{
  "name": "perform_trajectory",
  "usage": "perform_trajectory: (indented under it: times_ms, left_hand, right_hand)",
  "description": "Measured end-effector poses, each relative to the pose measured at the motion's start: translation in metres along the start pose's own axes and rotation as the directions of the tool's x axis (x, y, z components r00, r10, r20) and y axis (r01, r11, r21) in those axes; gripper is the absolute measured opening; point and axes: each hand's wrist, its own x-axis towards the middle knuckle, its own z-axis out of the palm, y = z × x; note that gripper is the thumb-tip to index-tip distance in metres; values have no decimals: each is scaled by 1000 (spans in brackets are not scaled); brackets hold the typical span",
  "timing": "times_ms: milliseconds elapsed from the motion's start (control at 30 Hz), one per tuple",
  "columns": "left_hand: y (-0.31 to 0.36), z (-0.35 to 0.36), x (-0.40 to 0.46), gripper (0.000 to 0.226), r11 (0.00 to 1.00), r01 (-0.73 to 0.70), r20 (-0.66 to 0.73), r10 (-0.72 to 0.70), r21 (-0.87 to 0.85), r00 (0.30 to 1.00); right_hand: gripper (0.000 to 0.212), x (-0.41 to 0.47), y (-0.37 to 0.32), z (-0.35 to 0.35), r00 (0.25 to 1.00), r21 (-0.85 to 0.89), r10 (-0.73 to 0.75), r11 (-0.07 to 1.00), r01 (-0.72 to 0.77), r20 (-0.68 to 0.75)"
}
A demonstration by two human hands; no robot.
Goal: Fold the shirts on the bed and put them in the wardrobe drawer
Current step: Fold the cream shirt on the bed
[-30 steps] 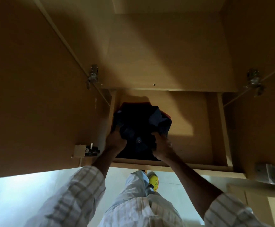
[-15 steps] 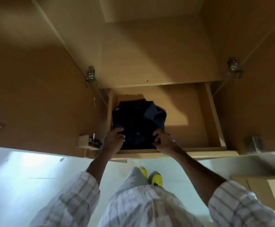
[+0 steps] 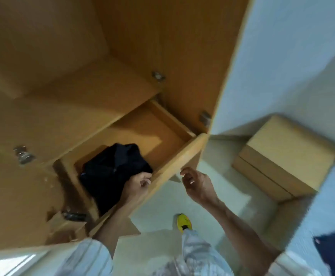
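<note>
- Fingers of left hand [image 3: 137,186] look loosely curled at near edge of folded dark navy shirt [image 3: 114,168], just inside front panel of open light wood wardrobe drawer [image 3: 174,162]; blur means can't tell if they pinch the cloth or only touch it.
- Right hand [image 3: 196,184] hangs in the air just outside drawer front, fingers half curled, holding nothing, thumb tip close under panel edge.
- Shirt lies in left part of drawer, against its left wall; right part shows bare wood.
- Handling, as a guess: soft, light, limp fabric, not fragile; folds slip if dragged, so best taken w/ both hands under the folded edges, flat.
- Pose: left forearm reaches up over drawer front, wrist bent down into it; right forearm rises from lower right, wrist level w/ panel.
- Small light wood cabinet [image 3: 282,156] stands at right; yellow shoe [image 3: 184,222] on pale floor below.
</note>
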Motion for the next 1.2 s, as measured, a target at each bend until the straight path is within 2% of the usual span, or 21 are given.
perform_trajectory:
  times_ms: [100,167,267,333,400,533,667,800,933,1033,1100,1200]
  left_hand:
    - [28,48,-12,27,985,-163,76,159,53,984]
    - [48,84,-31,27,970,-231,182,215,72,959]
    - [72,147,-68,26,927,-368,379,317,68,870]
    - [86,193,-99,24,898,-434,514,341,70,787]
    - [87,221,-122,24,881,-466,601,332,77,727]
    - [86,306,-176,26,805,-579,791,266,132,551]
    - [65,398,-220,30,770,-618,901,142,159,409]
    - [17,484,-244,31,757,-627,948,30,186,317]
    - [-42,562,-246,38,705,-686,979,-60,180,195]
    - [-82,619,-235,51,578,-798,982,-164,169,90]
    - [-104,655,-225,53,480,-860,974,-216,172,74]
    - [-138,703,-208,47,291,-949,980,-191,118,63]
  right_hand:
    - [21,-78,51,-16,972,47,198,980,-194,-129]
    - [20,-138,81,-24,923,111,344,938,-329,-172]
    - [18,-228,118,-40,793,168,550,835,-524,-261]
    - [17,-293,141,-48,666,226,685,728,-648,-295]
    - [17,-341,155,-50,583,283,746,664,-692,-323]
    - [19,-444,187,-51,328,447,863,485,-751,-386]
    - [23,-525,238,-24,154,518,934,310,-797,-322]
    - [28,-580,300,23,82,508,982,159,-847,-169]
    - [40,-610,368,74,63,432,995,88,-898,-71]
    - [53,-615,419,110,70,376,997,73,-924,-23]
    - [55,-614,448,127,86,337,996,79,-938,7]
    - [37,-610,492,160,98,324,995,90,-942,8]
